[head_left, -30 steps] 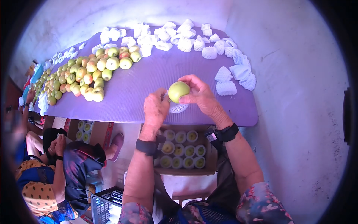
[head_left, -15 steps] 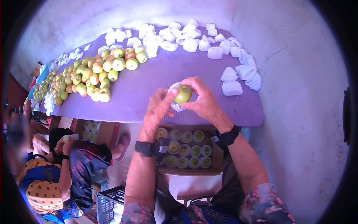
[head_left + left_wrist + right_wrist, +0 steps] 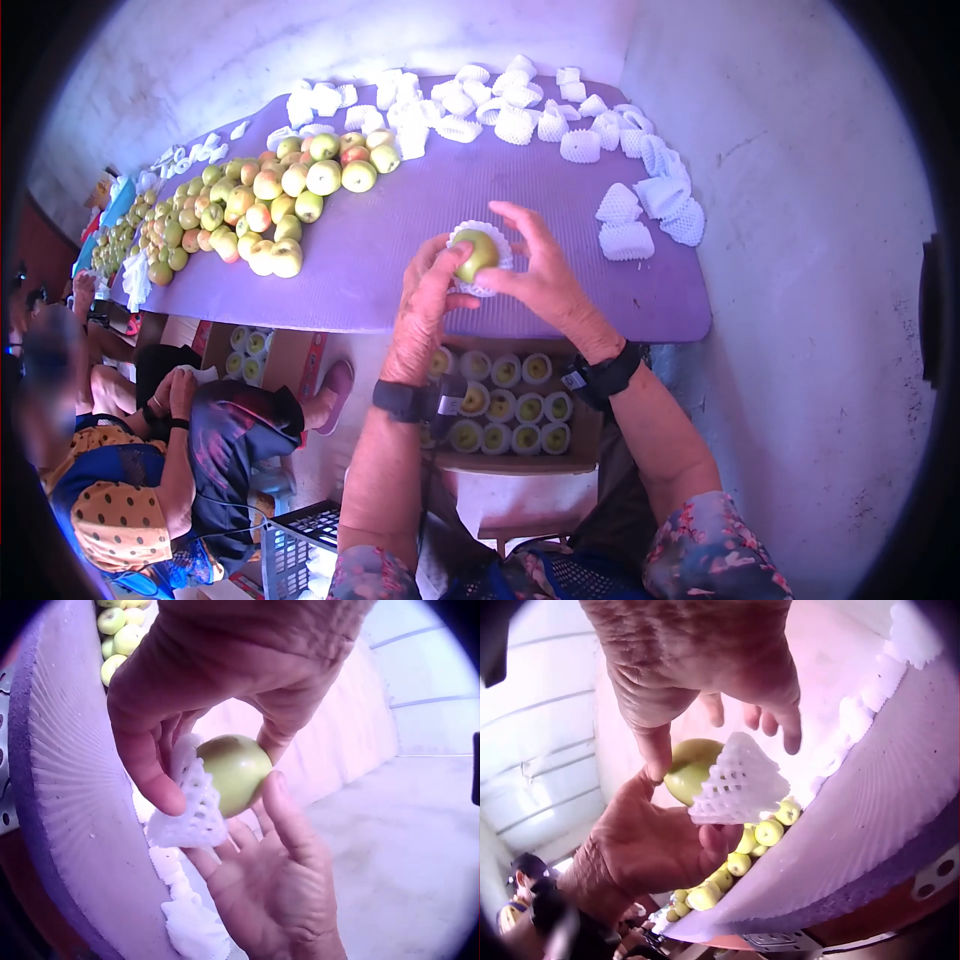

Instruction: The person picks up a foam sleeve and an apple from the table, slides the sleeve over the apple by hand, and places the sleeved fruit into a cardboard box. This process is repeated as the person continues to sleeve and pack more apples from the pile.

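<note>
A yellow-green apple (image 3: 476, 256) sits partly inside a white foam net (image 3: 505, 258), above the purple table's front part. My left hand (image 3: 428, 285) grips apple and net from the left, its thumb across the fruit. My right hand (image 3: 545, 280) has its fingers spread and raised off the net, with the thumb touching the apple's side. In the left wrist view the net (image 3: 196, 806) covers one end of the apple (image 3: 236, 772). The right wrist view shows the apple (image 3: 692, 771) sticking out of the net's (image 3: 742, 784) wide end.
Many apples (image 3: 267, 184) are piled at the left of the purple table (image 3: 400, 240). Loose foam nets (image 3: 515, 125) line its back and right edges. Below stands a carton (image 3: 520, 462) of netted apples. Another person (image 3: 130, 500) sits at the left, near a dark crate (image 3: 290, 560).
The foam net now surrounds the lower part of the apple, which was bare in my right fingers a second ago. My right fingers have spread away from it. The seated person's hands moved slightly.
</note>
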`<state>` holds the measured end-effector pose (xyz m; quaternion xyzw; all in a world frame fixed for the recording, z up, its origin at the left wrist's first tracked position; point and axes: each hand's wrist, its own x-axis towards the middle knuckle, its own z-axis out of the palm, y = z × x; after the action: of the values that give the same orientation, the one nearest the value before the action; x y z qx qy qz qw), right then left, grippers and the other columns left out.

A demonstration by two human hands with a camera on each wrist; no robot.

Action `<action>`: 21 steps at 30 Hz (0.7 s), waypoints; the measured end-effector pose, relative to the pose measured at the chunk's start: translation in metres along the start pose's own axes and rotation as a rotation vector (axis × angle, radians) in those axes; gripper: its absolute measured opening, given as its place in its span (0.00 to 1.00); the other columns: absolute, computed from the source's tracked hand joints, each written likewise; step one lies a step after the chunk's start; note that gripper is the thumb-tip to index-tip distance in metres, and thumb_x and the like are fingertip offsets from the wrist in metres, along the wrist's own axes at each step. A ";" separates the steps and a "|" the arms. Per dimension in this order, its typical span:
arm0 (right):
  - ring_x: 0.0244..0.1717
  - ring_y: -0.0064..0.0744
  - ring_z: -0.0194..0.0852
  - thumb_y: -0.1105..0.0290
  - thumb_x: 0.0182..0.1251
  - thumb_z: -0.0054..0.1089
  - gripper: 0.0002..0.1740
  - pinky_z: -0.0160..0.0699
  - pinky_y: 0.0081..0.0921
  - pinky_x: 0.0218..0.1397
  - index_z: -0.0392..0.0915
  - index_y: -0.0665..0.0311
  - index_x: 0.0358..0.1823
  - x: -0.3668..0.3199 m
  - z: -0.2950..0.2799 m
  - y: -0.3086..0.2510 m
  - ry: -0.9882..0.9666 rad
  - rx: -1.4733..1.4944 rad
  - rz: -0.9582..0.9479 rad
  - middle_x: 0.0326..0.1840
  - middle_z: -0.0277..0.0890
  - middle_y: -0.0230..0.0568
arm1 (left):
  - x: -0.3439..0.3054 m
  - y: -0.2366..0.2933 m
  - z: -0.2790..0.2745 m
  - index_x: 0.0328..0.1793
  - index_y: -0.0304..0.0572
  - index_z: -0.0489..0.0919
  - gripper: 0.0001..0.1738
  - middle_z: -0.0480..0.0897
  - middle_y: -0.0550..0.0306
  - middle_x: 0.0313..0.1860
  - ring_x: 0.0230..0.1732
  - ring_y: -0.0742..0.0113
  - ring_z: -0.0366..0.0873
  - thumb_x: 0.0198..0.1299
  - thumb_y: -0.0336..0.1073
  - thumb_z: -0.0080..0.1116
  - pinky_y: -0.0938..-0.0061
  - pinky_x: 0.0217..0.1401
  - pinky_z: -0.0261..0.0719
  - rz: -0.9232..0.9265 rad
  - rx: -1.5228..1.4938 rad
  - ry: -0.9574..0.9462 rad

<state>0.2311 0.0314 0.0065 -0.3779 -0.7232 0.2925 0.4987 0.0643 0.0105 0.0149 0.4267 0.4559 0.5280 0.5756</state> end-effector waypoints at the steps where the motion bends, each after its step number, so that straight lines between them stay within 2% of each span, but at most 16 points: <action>1: 0.60 0.47 0.70 0.61 0.56 0.69 0.38 0.70 0.36 0.65 0.63 0.66 0.66 0.000 0.000 0.007 0.007 0.054 0.092 0.61 0.68 0.53 | 0.002 -0.001 0.000 0.66 0.33 0.67 0.36 0.76 0.51 0.52 0.48 0.66 0.78 0.59 0.52 0.59 0.76 0.38 0.81 0.012 -0.006 0.016; 5: 0.58 0.42 0.73 0.53 0.64 0.64 0.37 0.76 0.33 0.57 0.63 0.68 0.66 0.002 -0.003 0.001 -0.109 0.355 0.423 0.61 0.69 0.54 | 0.003 0.004 0.007 0.69 0.32 0.64 0.37 0.76 0.49 0.52 0.48 0.64 0.77 0.59 0.48 0.58 0.75 0.40 0.81 0.103 0.073 0.092; 8: 0.54 0.36 0.75 0.53 0.65 0.63 0.35 0.79 0.28 0.50 0.63 0.67 0.65 0.002 -0.004 0.003 -0.164 0.488 0.450 0.57 0.73 0.50 | 0.004 0.000 0.008 0.69 0.32 0.63 0.37 0.76 0.48 0.53 0.49 0.63 0.77 0.59 0.47 0.58 0.74 0.41 0.81 0.112 0.156 0.056; 14: 0.51 0.30 0.77 0.57 0.69 0.58 0.29 0.81 0.27 0.46 0.66 0.68 0.64 0.004 -0.003 0.019 -0.102 0.621 0.434 0.54 0.75 0.46 | 0.008 -0.001 -0.002 0.68 0.33 0.65 0.36 0.75 0.49 0.55 0.51 0.62 0.78 0.59 0.47 0.59 0.72 0.43 0.82 0.048 -0.043 0.001; 17: 0.49 0.29 0.78 0.60 0.70 0.56 0.25 0.81 0.25 0.44 0.69 0.68 0.61 0.003 0.000 0.032 -0.109 0.615 0.445 0.53 0.77 0.45 | 0.006 0.002 -0.004 0.68 0.33 0.65 0.36 0.76 0.49 0.55 0.51 0.62 0.78 0.59 0.48 0.59 0.72 0.42 0.82 0.023 -0.010 -0.029; 21: 0.43 0.29 0.80 0.66 0.68 0.55 0.18 0.81 0.23 0.42 0.75 0.71 0.54 0.003 0.002 0.035 -0.065 0.512 0.410 0.46 0.80 0.44 | 0.006 0.004 -0.006 0.69 0.33 0.65 0.37 0.76 0.49 0.54 0.50 0.63 0.78 0.58 0.47 0.60 0.73 0.41 0.82 0.020 0.078 -0.033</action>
<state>0.2371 0.0524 -0.0206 -0.3686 -0.5506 0.5708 0.4849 0.0581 0.0168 0.0166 0.4620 0.4624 0.5084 0.5606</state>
